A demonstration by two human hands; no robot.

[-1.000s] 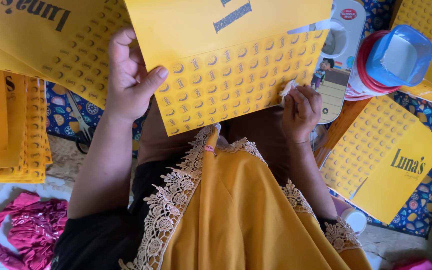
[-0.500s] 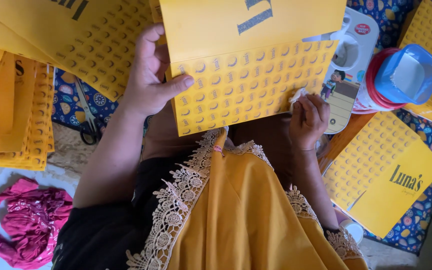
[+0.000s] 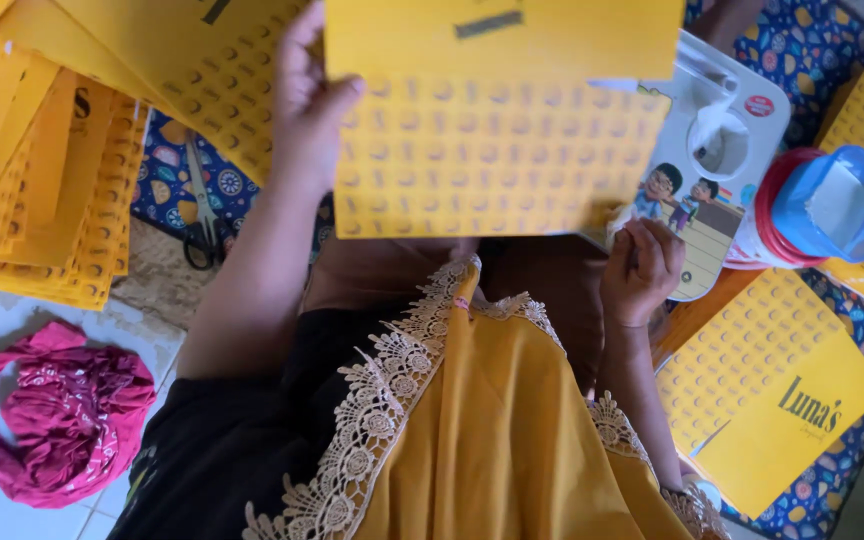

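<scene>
At the top centre of the frame the person holds up a yellow card sheet (image 3: 497, 130), its lower half patterned with rows of raised dots and its upper flap plain. The left hand (image 3: 307, 110) is clamped on the sheet's left edge, thumb in front and fingers behind; the right hand (image 3: 642, 270) is curled at the lower right corner, pinching what looks like the edge, though the grip itself is partly hidden. The sheet looks light and fairly stiff, likely to bend or crease if pressed mid-panel, so the edges seem the sound place to hold it. One sheet is in hand; a fanned stack of similar sheets (image 3: 32, 180), too overlapped to count, lies at the upper left, and one more folded sheet (image 3: 772, 400) at the lower right. One pair of scissors (image 3: 200, 215), one pink cloth (image 3: 62, 410) and one blue-lidded jar (image 3: 822, 210) lie around.
</scene>
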